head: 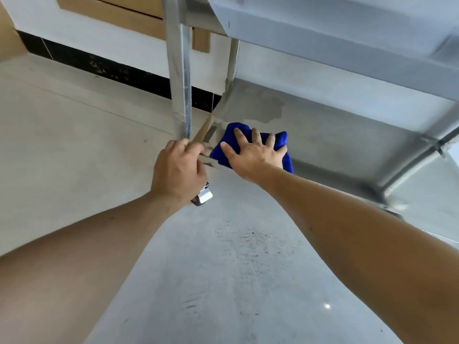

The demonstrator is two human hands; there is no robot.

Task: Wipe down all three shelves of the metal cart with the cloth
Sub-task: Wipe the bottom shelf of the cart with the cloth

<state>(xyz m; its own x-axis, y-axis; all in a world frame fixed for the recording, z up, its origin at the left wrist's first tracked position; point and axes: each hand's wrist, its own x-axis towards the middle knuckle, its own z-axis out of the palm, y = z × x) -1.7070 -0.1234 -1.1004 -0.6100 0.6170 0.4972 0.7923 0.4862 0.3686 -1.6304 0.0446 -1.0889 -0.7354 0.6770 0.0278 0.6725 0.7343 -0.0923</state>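
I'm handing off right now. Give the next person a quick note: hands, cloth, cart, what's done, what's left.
Left hand: grips the cart's corner post low down, steadying it.
Right hand: flat, fingers spread, pressing the blue cloth onto the bottom shelf near its front left corner.
Done: a damp patch behind the cloth suggests that part is wiped.
Left: the rest of this shelf; the state of the other shelves can't be judged.

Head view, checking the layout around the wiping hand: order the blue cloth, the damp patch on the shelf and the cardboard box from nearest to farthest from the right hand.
1. Blue cloth: directly under the right hand.
2. Damp patch: on the shelf just beyond the cloth.
3. Cardboard box: against the far wall, upper left.
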